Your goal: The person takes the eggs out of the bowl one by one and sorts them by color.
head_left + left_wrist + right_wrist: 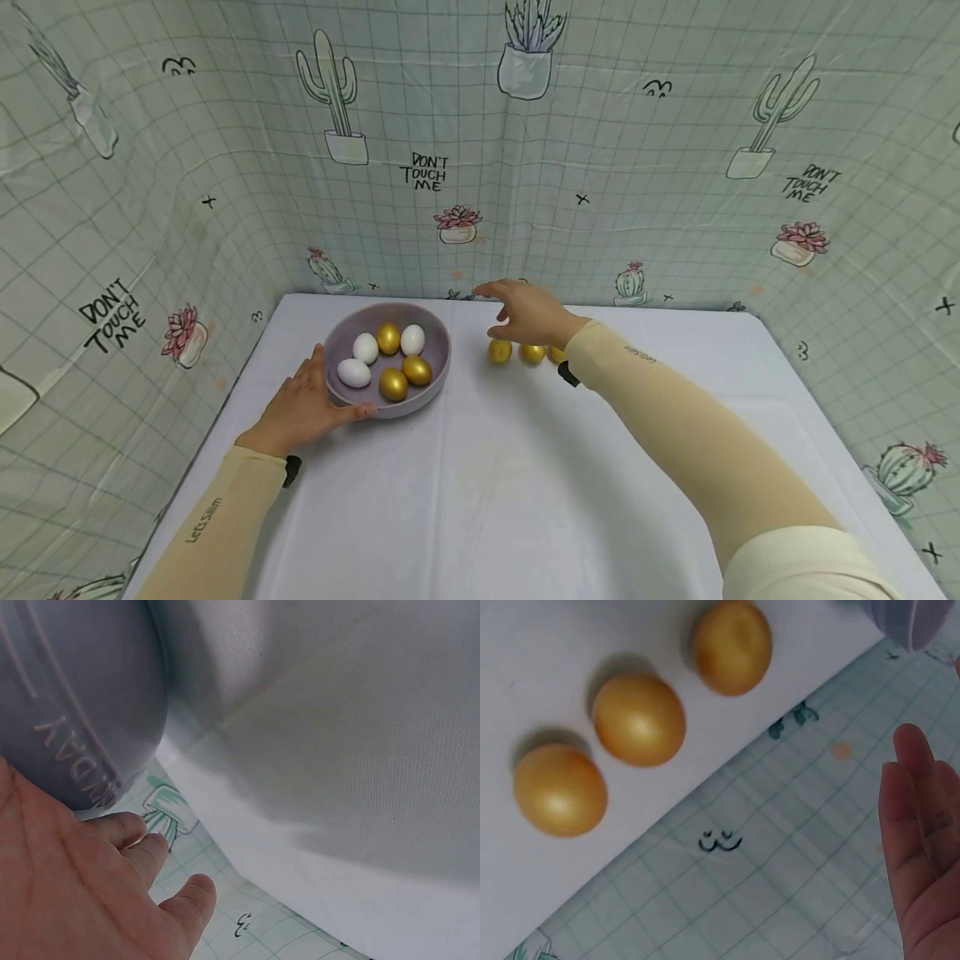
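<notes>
A mauve bowl [433,388] stands at the table's left side, with three white eggs [354,372] and three golden eggs [393,384] inside. Against its left and near sides rests my left hand [302,408], thumb along the near rim and fingers spread beside the wall. The left wrist view shows the bowl's lettered outer wall [82,697] above the palm. My right hand [534,315] is raised over the back of the table, its fingers extended and holding nothing. Three more golden eggs [639,720] lie in a row below it, partly covered by the arm in the head view.
A white cloth [480,500] covers the table. Patterned fabric [510,183] with cactus drawings hangs behind and at both sides, close to the table's back edge [675,312]. Light sleeves cover both forearms.
</notes>
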Motion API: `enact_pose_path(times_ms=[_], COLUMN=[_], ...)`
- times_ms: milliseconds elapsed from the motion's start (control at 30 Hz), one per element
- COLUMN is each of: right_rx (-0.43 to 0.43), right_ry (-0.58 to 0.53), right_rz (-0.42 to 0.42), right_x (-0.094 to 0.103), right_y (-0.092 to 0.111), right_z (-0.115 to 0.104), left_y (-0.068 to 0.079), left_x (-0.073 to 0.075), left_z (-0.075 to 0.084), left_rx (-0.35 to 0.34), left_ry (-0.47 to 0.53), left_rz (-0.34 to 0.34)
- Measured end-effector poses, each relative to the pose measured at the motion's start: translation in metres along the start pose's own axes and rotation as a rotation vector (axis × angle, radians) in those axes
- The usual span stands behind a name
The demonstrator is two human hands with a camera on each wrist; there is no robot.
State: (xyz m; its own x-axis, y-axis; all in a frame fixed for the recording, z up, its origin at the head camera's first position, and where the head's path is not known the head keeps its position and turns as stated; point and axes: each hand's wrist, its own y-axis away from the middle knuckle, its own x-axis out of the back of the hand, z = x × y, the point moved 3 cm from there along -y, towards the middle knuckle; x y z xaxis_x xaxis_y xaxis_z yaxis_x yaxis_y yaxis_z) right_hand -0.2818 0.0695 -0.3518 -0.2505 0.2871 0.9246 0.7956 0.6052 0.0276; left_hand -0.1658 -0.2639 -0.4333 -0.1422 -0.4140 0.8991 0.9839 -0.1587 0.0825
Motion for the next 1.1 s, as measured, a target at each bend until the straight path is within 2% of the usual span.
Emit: enact_pose_path(times_ms=[300, 700, 833, 1100], right_rx=[0.113, 0.209, 0.23, 0.199], right_ry=[-0.104, -0.186, -0.114, -0.014], right_rz=[-0.045, -0.118, -0.128, -0.168], right_x=[-0.031, -0.075, -0.086, -0.099], right_y=[-0.026, -0.052, -0.057, -0.061], right_z=[-0.042, -0.085, -0.094, -0.101], left_y=[0.0, 0.0, -0.002, -0.002], left_x=[-0.001, 0.002, 0.002, -0.001], left_z=[-0.001, 0.002, 0.002, -0.002], left_rx=[0.016, 0.006, 0.011, 0.021], left_ry=[-0.001, 0.007, -0.005, 0.007], left_rz=[-0.009, -0.002, -0.006, -0.013])
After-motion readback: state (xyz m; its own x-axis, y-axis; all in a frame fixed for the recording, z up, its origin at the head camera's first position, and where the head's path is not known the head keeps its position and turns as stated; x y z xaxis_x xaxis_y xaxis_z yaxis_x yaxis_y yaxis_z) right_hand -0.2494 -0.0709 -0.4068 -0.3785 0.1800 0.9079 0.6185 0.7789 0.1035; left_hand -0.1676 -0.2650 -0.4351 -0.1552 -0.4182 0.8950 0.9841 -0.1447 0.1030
